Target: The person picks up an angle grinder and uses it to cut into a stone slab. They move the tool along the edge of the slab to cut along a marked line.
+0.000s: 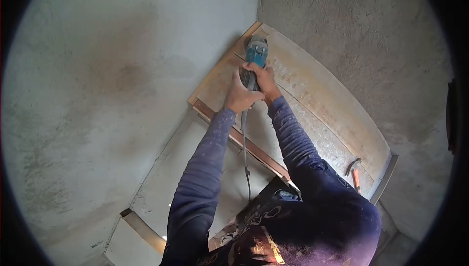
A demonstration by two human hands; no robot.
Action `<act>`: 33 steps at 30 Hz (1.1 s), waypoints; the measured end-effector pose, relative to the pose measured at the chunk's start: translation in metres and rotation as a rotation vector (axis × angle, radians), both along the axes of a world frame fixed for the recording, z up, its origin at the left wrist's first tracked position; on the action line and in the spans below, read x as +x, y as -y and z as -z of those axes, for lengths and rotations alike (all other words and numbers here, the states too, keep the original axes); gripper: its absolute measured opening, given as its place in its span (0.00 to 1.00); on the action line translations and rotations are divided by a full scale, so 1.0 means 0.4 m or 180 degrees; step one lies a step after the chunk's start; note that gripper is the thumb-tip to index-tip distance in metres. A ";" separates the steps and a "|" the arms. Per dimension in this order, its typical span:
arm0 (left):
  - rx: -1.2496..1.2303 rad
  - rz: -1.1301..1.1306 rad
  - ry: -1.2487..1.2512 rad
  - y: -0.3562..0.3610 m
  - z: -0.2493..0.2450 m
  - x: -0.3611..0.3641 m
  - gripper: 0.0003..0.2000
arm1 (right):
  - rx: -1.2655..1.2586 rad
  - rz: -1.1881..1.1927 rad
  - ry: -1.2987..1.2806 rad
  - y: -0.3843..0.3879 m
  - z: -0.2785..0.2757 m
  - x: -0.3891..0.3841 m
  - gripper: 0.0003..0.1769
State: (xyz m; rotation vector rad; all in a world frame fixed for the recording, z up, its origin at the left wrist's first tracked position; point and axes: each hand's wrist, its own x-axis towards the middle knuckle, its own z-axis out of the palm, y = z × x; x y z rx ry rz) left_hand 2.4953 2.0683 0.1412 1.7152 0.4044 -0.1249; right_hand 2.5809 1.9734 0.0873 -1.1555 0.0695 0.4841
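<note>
left hand (pixel 239 96): clenched round grinder (pixel 256 53) | right hand (pixel 266 77): clenched on it, ahead | cord (pixel 244 139): hung below both hands | risk: cord could be snagged and grinder jerked

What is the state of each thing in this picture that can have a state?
Blue angle grinder: held in both hands, head on the slab.
Left hand: closed around the grinder body.
Right hand: closed on the grinder.
Grey power cord: hanging slack.
Beige stone slab: dusty surface.
Orange-handled hammer: lying on the slab, untouched.
</note>
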 end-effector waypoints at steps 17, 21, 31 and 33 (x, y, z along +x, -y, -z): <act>-0.0193 -0.0108 -0.0432 -0.009 0.130 0.304 0.53 | -0.1285 -0.0120 0.0135 -0.004 0.044 0.294 0.30; -0.0280 -0.0189 -0.0269 -0.008 0.127 0.312 0.52 | -0.1532 0.0066 0.0148 -0.014 0.112 0.329 0.31; -0.0563 -0.0215 -0.0127 -0.043 0.165 0.335 0.52 | -0.1565 -0.0043 0.0001 -0.041 0.055 0.326 0.28; -0.0767 -0.0077 -0.0448 -0.052 0.138 0.332 0.52 | -0.1671 0.0147 -0.0006 -0.045 0.041 0.320 0.25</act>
